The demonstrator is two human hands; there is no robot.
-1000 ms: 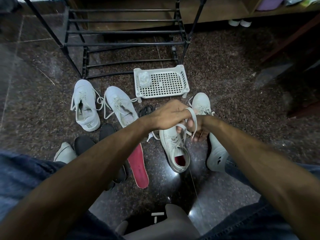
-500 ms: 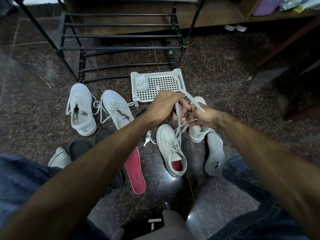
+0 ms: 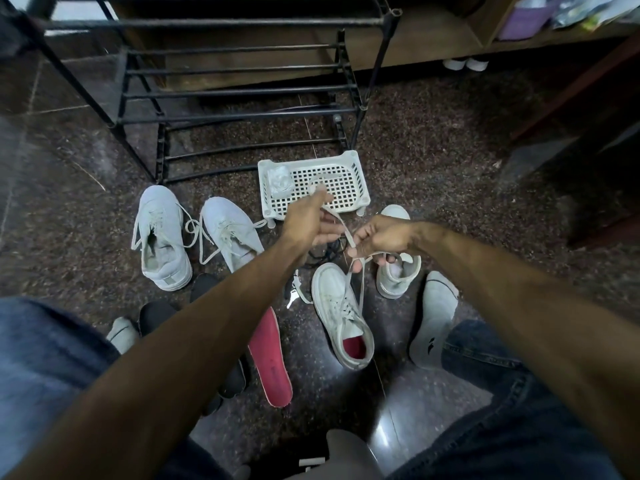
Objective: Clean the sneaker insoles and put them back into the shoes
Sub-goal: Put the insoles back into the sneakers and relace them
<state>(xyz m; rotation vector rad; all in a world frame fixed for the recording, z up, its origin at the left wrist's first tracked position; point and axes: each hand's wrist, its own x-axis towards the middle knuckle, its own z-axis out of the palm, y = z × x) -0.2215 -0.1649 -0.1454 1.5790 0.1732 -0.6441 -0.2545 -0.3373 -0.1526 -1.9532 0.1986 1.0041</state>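
Observation:
A white sneaker [image 3: 341, 315] with a red insole inside stands on the floor in the middle. Its white laces [image 3: 356, 275] run up to both hands. My left hand [image 3: 308, 220] pinches one lace end above the shoe, and my right hand [image 3: 379, 239] grips the other lace just to its right. A second white sneaker [image 3: 398, 275] sits behind my right hand, partly hidden. A loose red insole [image 3: 270, 358] lies on the floor to the left of the laced shoe. Dark insoles [image 3: 156, 311] lie further left, partly under my left arm.
Two pale grey sneakers [image 3: 162, 237] [image 3: 232, 233] with loose laces stand at the left. A white perforated plastic tray [image 3: 315, 185] holding a crumpled cloth [image 3: 280, 181] sits ahead, before a black metal shoe rack [image 3: 242, 95]. My socked feet [image 3: 433, 317] flank the shoes.
Both hands have risen and moved apart while pulling the laces upward and away from the shoe. The view has tilted slightly.

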